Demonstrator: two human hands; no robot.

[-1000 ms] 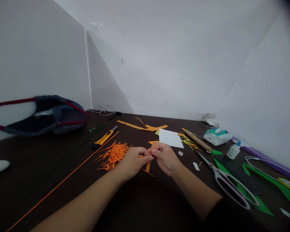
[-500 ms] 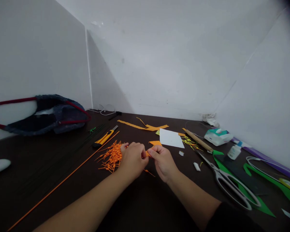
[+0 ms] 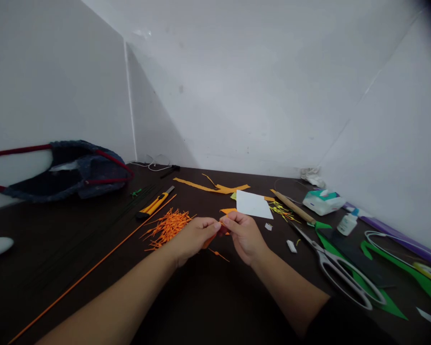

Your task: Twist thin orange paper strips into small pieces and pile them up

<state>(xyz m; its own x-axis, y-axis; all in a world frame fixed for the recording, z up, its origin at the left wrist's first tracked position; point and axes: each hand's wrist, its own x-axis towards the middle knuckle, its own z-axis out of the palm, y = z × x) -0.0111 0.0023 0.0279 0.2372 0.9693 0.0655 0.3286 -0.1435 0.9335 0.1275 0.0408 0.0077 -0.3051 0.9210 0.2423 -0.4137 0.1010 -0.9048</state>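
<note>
Tabletop (image 3: 208, 306), dark and wide, carries everything; a denim-like bag (image 3: 68, 187) with red handles lies at the far left, and large grey-handled scissors (image 3: 322, 252) rest open over green paper (image 3: 391, 306) on the right. Between them, the left hand (image 3: 194, 235) and right hand (image 3: 244, 235) meet above the near middle, thumbs and fingertips almost touching. Both appear to pinch a small orange paper piece (image 3: 208, 242), which I read as fine shaping, perhaps twisting or rolling it. Any further turn of it calls for a light, even pinch on both sides, since thin paper could tear or unroll. The piece looks soft and matte, part of it showing beneath the left fingers; its rest is hidden, so I cannot tell its full form. Left of the hands sits a tangled heap of orange twists (image 3: 169, 229), thin-ended, some bulging mid-length. Smallest, one loose twist (image 3: 216, 253) lies just nearer than the fingers, with a little knot-like swelling.
</note>
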